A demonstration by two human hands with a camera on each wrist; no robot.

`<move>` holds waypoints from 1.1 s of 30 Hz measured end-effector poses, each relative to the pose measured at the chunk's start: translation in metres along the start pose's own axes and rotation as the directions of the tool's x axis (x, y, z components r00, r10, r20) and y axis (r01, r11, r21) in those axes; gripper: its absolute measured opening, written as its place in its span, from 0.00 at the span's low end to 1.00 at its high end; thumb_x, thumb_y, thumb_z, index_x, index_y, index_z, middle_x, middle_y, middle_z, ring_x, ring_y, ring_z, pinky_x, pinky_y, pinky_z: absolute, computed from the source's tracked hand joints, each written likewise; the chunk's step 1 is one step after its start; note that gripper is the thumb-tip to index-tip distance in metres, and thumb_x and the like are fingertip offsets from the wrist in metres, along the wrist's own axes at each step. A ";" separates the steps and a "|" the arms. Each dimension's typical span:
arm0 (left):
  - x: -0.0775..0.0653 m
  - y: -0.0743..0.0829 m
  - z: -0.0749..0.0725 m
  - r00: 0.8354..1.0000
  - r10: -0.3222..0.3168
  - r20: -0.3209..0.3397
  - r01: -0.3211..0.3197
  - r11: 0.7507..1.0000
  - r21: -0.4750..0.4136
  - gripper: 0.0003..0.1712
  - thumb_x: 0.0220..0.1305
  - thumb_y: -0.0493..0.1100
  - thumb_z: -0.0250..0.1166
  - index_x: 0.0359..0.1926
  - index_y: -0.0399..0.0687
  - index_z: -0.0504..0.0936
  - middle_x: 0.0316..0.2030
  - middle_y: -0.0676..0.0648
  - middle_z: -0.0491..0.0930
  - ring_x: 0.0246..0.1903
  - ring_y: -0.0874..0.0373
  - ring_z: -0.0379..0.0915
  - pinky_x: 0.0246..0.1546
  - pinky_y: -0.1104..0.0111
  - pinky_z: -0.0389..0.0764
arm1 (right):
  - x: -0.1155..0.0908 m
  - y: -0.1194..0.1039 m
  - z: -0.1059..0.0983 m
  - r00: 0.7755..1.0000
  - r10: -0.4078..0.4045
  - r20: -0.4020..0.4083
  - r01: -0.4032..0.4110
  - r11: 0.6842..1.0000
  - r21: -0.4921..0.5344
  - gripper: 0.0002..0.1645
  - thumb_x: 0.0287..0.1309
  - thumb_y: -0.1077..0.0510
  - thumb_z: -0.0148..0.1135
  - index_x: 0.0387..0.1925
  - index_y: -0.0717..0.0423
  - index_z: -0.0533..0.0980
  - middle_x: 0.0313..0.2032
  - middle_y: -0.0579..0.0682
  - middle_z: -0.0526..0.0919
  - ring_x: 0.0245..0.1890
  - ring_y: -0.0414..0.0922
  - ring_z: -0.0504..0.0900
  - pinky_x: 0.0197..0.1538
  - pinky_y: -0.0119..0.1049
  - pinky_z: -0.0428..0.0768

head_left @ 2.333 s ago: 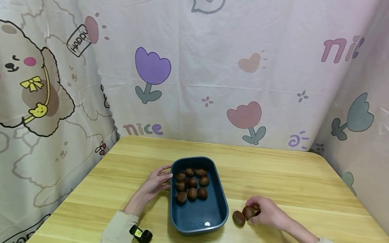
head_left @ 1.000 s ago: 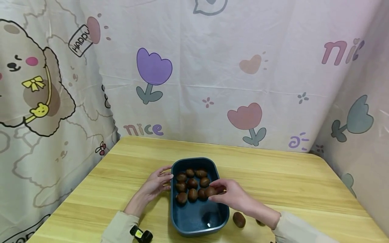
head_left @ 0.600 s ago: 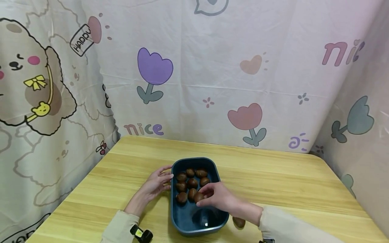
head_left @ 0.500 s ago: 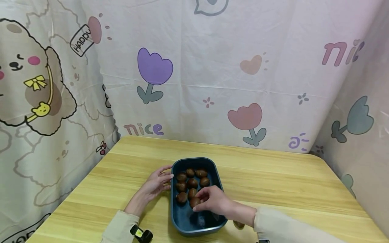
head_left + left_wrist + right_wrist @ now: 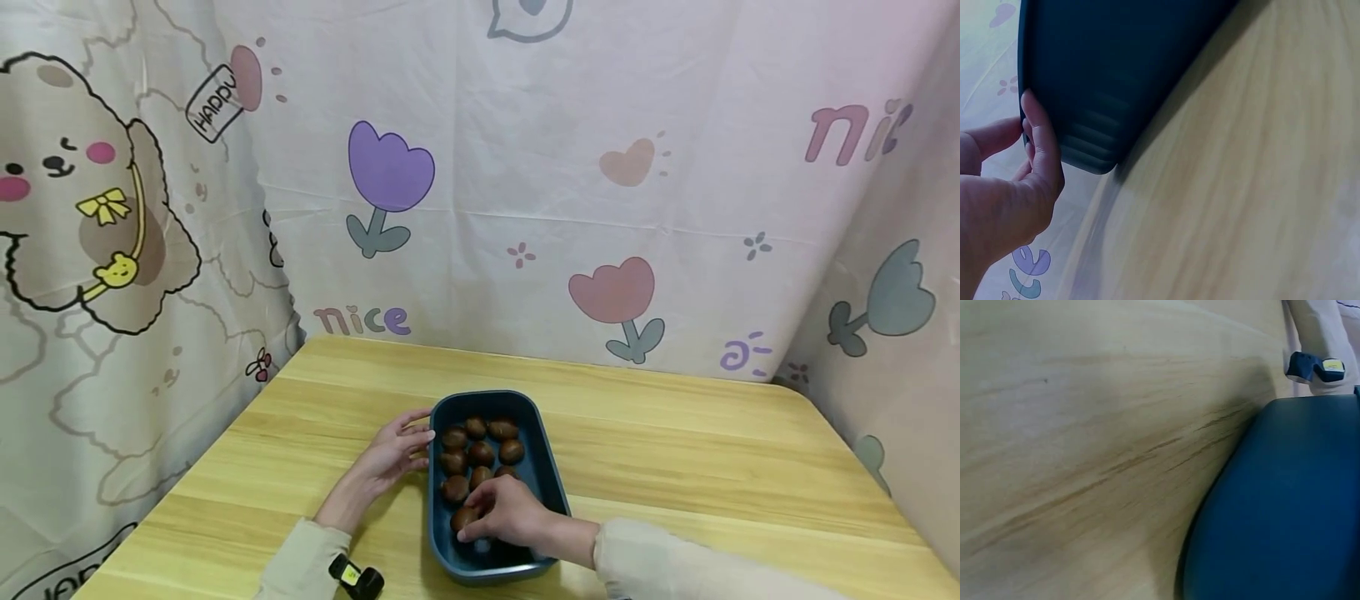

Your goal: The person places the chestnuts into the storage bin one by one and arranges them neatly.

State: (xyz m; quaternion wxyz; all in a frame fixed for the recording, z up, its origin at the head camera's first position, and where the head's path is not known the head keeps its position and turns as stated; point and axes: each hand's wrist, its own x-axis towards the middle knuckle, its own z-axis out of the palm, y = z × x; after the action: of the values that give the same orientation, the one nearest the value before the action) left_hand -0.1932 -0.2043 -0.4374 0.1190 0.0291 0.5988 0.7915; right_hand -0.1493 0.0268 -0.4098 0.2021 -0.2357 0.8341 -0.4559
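Note:
Several brown chestnuts (image 5: 481,454) lie in rows in the far and left part of a dark blue rectangular container (image 5: 552,475). My right hand (image 5: 516,512) reaches over the right rim and pinches another chestnut (image 5: 463,519) between thumb and fingers, low inside the container, just nearer than the left row. Against the container's left wall rest the fingertips of my left hand (image 5: 390,454). The left wrist view shows this left hand (image 5: 1010,206) with extended fingers touching the outer wall near the rim. The right hand is out of sight in the right wrist view.
The container stands on a light wooden table (image 5: 675,433). A patterned curtain (image 5: 517,167) hangs behind and at both sides. A black wrist device (image 5: 356,577) sits on the left sleeve. The right forearm and sleeve (image 5: 675,554) cover the table right of the container.
My right hand took a chestnut from beside the container, carried it over the rim, then moved left and nearer inside. The left hand has stayed at the wall. The view shifted slightly.

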 end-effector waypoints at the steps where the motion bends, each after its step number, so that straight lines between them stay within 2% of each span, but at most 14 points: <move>1: 0.000 0.000 0.000 1.000 0.001 -0.002 -0.001 1.000 -0.002 0.30 0.68 0.31 0.55 0.67 0.30 0.55 0.39 0.47 0.75 0.34 0.59 0.74 0.34 0.68 0.78 | 0.001 0.001 0.001 1.000 -0.009 -0.002 0.009 1.000 -0.010 0.13 0.45 0.62 0.76 0.35 0.58 0.83 0.27 0.43 0.81 0.29 0.37 0.77 0.36 0.33 0.76; 7: 0.000 -0.001 -0.001 1.000 -0.008 -0.013 0.007 1.000 -0.015 0.30 0.68 0.31 0.55 0.67 0.31 0.55 0.39 0.47 0.74 0.33 0.59 0.73 0.33 0.68 0.78 | 0.006 0.003 0.007 0.999 -0.046 -0.008 0.045 0.998 -0.040 0.13 0.43 0.64 0.76 0.33 0.59 0.81 0.27 0.43 0.82 0.28 0.35 0.78 0.36 0.31 0.77; 13: 0.000 -0.001 0.001 1.000 -0.012 -0.008 0.012 1.000 -0.024 0.30 0.68 0.31 0.55 0.67 0.31 0.55 0.38 0.47 0.74 0.33 0.60 0.74 0.33 0.69 0.78 | 0.003 0.002 0.001 0.998 -0.050 0.036 0.048 0.998 0.033 0.13 0.44 0.71 0.69 0.35 0.62 0.80 0.30 0.48 0.82 0.28 0.39 0.82 0.34 0.30 0.79; 18: 0.000 0.000 0.002 1.000 -0.010 -0.009 0.010 0.999 -0.037 0.31 0.68 0.30 0.55 0.68 0.31 0.54 0.38 0.48 0.74 0.32 0.61 0.73 0.32 0.69 0.78 | -0.002 -0.010 -0.021 0.993 -0.110 0.053 0.111 0.994 -0.012 0.14 0.48 0.71 0.67 0.40 0.64 0.79 0.33 0.51 0.83 0.31 0.38 0.81 0.35 0.30 0.79; 21: 0.000 0.001 0.001 1.000 -0.009 -0.013 0.009 0.999 -0.038 0.31 0.68 0.31 0.55 0.68 0.31 0.54 0.37 0.48 0.74 0.31 0.61 0.73 0.32 0.70 0.78 | -0.002 -0.018 -0.038 0.981 -0.191 0.023 0.192 0.979 -0.063 0.12 0.50 0.70 0.66 0.40 0.65 0.79 0.33 0.52 0.83 0.30 0.38 0.81 0.34 0.30 0.79; 24: 0.000 0.001 0.001 1.000 -0.014 -0.010 0.013 0.999 -0.034 0.31 0.68 0.31 0.55 0.68 0.31 0.53 0.37 0.49 0.74 0.31 0.61 0.73 0.32 0.70 0.78 | -0.004 -0.020 -0.054 0.974 -0.228 -0.002 0.227 0.970 -0.089 0.10 0.53 0.69 0.65 0.39 0.65 0.79 0.32 0.51 0.83 0.31 0.38 0.80 0.33 0.30 0.78; 27: -0.001 0.000 0.000 1.000 -0.017 -0.007 0.017 0.999 -0.029 0.32 0.68 0.31 0.55 0.68 0.31 0.53 0.36 0.49 0.74 0.31 0.61 0.73 0.32 0.70 0.78 | -0.009 -0.018 -0.068 0.970 -0.243 -0.014 0.241 0.967 -0.087 0.09 0.54 0.69 0.64 0.39 0.64 0.79 0.33 0.51 0.83 0.33 0.40 0.80 0.34 0.31 0.77; 33: 0.000 0.001 0.001 1.000 -0.019 -0.008 0.019 1.000 -0.023 0.32 0.68 0.31 0.55 0.68 0.31 0.53 0.35 0.51 0.74 0.31 0.62 0.73 0.32 0.70 0.78 | -0.023 -0.008 -0.090 0.976 -0.215 -0.041 0.213 0.976 -0.046 0.09 0.55 0.67 0.66 0.40 0.62 0.79 0.35 0.53 0.81 0.36 0.44 0.79 0.37 0.32 0.78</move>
State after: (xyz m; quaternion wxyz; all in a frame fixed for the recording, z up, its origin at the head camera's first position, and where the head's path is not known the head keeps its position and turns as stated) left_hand -0.1928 -0.2034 -0.4366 0.1244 0.0189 0.5904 0.7972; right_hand -0.1784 0.0962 -0.3555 0.1277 -0.3180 0.8175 -0.4629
